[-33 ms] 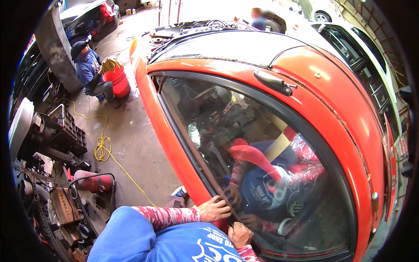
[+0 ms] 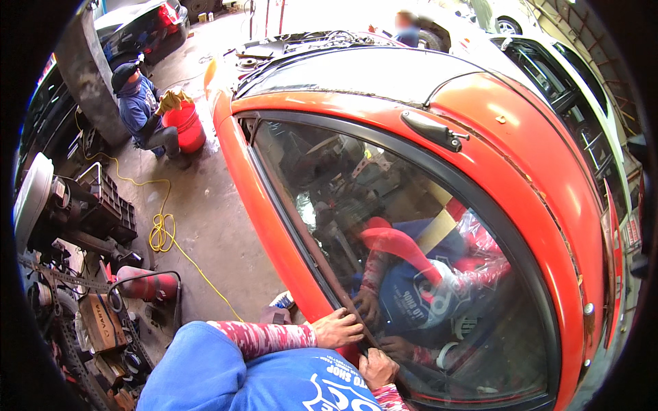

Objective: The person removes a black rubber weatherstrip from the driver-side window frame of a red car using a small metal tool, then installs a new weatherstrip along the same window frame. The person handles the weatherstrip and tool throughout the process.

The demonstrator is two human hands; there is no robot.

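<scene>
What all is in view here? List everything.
Car: 1, red, centre
Side window: 1, dark, on car
Strip: 1, brown, along window edge
Other vehicles: several, white or dark, background
Co-workers: 2, blue clothing, upper left and top
Pillar: 1, grey, upper left
Bucket: 1, red, upper left
Cord: 1, yellow, left
Cylinder: 1, red, lower left
Crates: count unclear, black, left
Box: 1, brown, lower left
Left hand: 1, bare, at strip
Right hand: 1, bare, at strip
</scene>
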